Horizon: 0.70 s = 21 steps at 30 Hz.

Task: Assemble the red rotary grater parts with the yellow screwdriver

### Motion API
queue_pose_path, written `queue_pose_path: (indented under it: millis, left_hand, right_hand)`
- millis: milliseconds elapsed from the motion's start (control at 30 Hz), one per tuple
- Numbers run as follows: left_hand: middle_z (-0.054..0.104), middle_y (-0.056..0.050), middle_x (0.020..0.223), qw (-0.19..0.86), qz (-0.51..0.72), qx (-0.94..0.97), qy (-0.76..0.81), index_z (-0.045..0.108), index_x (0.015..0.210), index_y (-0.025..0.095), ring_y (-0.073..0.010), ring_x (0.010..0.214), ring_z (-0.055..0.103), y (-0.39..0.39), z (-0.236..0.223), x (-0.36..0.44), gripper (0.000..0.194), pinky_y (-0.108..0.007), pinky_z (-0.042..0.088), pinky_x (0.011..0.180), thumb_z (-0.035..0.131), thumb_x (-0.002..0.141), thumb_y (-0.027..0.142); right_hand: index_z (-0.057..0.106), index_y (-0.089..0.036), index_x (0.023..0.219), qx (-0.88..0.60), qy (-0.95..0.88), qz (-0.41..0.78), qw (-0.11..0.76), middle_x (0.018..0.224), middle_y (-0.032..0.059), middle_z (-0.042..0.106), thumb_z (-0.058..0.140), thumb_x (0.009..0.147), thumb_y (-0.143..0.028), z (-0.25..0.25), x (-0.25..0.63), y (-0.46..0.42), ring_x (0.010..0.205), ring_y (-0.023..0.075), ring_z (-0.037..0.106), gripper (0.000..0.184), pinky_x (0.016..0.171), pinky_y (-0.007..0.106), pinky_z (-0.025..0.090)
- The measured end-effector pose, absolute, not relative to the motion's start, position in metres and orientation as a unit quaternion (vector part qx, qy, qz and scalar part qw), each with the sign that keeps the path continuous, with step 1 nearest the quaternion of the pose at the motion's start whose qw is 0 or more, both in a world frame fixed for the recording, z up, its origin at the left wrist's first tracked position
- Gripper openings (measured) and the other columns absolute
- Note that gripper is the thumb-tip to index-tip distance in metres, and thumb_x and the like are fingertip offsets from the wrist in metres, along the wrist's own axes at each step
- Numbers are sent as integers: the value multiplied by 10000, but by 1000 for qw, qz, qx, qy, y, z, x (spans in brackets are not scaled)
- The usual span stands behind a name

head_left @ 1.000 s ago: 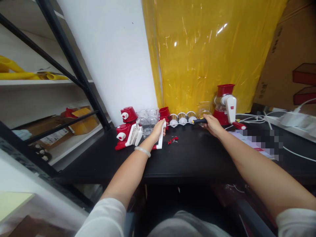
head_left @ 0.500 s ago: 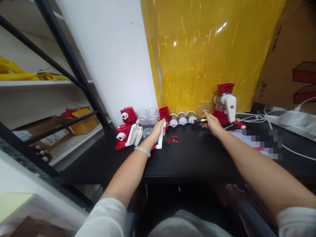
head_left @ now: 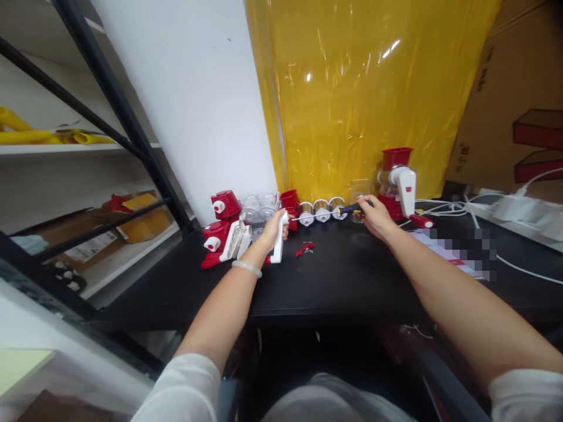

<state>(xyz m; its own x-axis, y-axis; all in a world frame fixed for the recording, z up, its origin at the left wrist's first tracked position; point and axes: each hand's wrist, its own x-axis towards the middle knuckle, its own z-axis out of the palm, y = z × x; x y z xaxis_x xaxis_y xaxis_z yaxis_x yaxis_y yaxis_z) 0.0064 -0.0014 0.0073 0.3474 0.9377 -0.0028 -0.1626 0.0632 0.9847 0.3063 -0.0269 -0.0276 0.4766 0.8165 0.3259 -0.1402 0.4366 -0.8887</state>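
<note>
My left hand [head_left: 273,230] is closed round a white crank handle [head_left: 278,246] that stands upright on the black table [head_left: 343,281]. In my right hand [head_left: 373,214] I grip a screwdriver [head_left: 347,209] with a black and yellow handle. Its thin shaft runs level to the left, and the tip meets the top of the white handle by my left thumb. Small red screws or caps [head_left: 305,248] lie on the table just below the shaft.
Red and white grater parts [head_left: 220,234], clear cups [head_left: 259,206] and metal drums [head_left: 322,209] line the back by the yellow plastic sheet [head_left: 360,94]. An assembled red grater [head_left: 398,181] stands right of my right hand. Cables [head_left: 457,210] and a black shelf frame [head_left: 118,111] flank the table.
My right hand has shifted a little left and turned on the screwdriver handle. The left hand keeps its grip on the white handle. The view has drifted slightly.
</note>
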Motion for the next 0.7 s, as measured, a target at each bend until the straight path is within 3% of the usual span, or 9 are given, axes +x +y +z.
queue_pose_path:
  millis: [200,333,433,700]
  left_hand:
    - [410,63,466,633,425,520,385,639,897,164,-88,339,351,1,6,5,402,-214,271,385,519,978,539]
    - [411,57,459,645,425,516,370,648,927,160,-92,338,342,1,6,4,386,-214,270,382,464,1001,491]
    - [409,58,460,650,423,514,366,644,914,166,-90,339,340,1,6,4,388,-213,270,386,476,995,507]
    - [388,72,459,644,436,512,365,628,886,172,-83,328,325,1,9,3,398,-207,253,376,486,990,529]
  right_hand:
    - [551,-226,768,-427,-405,343,732,817,-18,599,781,719,-362,-22,307,-32,636,113,592,272,549,244,530]
    - [580,-229,730,-488,-429,312,693,581,-15,546,671,853,-539,-22,309,-34,486,135,514,345,467,265,455]
    - [585,-229,702,-499,-458,278,681,465,-43,443,703,845,-596,-25,311,-33,419,122,428,411,462,272,438]
    - [574,-225,732,-431,-448,354,699,548,-58,490,810,792,-509,-29,310,-29,454,76,420,374,513,228,474]
